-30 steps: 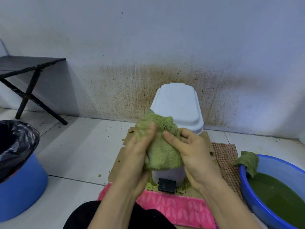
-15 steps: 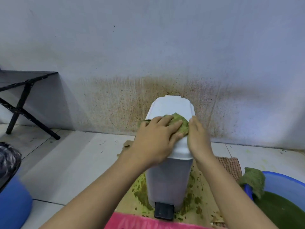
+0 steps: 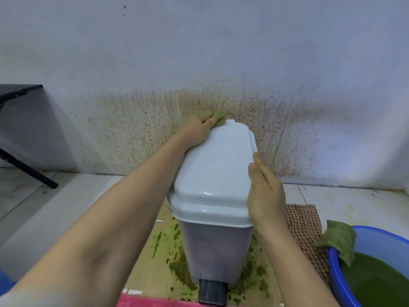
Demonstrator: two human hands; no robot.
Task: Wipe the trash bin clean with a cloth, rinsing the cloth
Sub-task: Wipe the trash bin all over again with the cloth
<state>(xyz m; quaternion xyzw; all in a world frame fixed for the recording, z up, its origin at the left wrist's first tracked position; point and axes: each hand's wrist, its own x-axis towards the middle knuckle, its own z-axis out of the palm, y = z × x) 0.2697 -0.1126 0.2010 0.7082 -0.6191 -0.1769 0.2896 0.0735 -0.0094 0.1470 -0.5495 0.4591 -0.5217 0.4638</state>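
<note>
L hand [image 3: 197,131] curls its fingers on the green cloth [image 3: 218,119], bunched just past the fingertips (mostly hidden) at the far corner of the trash bin [image 3: 213,251] lid [image 3: 217,169]. R hand [image 3: 264,196] is flat, fingers straight, pressed to the lid's right edge. Bin sits btwn both hands.

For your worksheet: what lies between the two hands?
Head view: the trash bin's lid lies between the left hand, holding the cloth, and the right hand.
</note>
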